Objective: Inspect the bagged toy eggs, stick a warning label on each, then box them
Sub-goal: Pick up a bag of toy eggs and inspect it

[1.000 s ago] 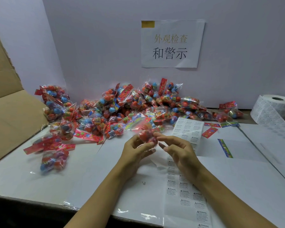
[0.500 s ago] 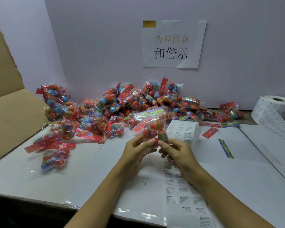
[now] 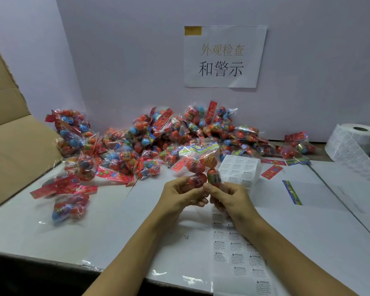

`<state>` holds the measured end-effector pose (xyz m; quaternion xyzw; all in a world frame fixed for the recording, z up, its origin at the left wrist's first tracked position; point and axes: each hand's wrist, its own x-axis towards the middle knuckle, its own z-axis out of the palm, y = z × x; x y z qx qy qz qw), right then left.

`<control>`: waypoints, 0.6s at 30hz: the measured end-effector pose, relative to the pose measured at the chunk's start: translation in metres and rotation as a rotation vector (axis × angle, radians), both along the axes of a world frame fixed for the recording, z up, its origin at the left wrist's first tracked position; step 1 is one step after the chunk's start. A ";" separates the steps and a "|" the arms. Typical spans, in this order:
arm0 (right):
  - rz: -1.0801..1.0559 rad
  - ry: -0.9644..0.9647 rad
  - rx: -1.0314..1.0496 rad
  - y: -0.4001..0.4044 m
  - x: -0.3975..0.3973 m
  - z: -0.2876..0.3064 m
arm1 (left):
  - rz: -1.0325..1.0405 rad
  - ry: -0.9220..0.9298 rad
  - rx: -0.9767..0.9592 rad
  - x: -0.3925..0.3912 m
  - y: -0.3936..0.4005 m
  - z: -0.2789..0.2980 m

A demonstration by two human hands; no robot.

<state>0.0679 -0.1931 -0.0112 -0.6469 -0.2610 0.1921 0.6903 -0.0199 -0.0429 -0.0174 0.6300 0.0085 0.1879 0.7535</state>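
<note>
Both hands, left [image 3: 181,194], right [image 3: 229,196], pinching bag of eggs [image 3: 203,169], fingertips hidden

Two hands: left hand [image 3: 181,194], right hand [image 3: 230,197]. One held bag [image 3: 202,167], one label roll [image 3: 355,144], one wall sign [image 3: 223,56], one cardboard box [image 3: 11,146]; the heaped bags [image 3: 158,142] are too many to count.

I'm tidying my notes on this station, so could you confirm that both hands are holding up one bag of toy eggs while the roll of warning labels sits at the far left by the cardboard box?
Not quite: the head view shows the roll of warning labels at the far right, against the wall. The cardboard box is on the left. The rest holds: the left hand and right hand grip one bag of toy eggs.
</note>
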 end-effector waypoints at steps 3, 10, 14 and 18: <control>0.026 0.006 0.062 0.001 0.004 0.001 | -0.008 0.006 0.005 -0.001 0.002 0.005; 0.167 0.048 0.027 -0.010 0.015 0.007 | -0.057 0.067 -0.070 -0.006 0.007 0.013; 0.206 0.041 -0.048 -0.016 0.018 0.012 | -0.074 0.083 -0.063 -0.008 0.012 0.012; 0.201 0.071 -0.085 -0.016 0.018 0.012 | 0.008 0.106 -0.067 -0.006 0.016 0.010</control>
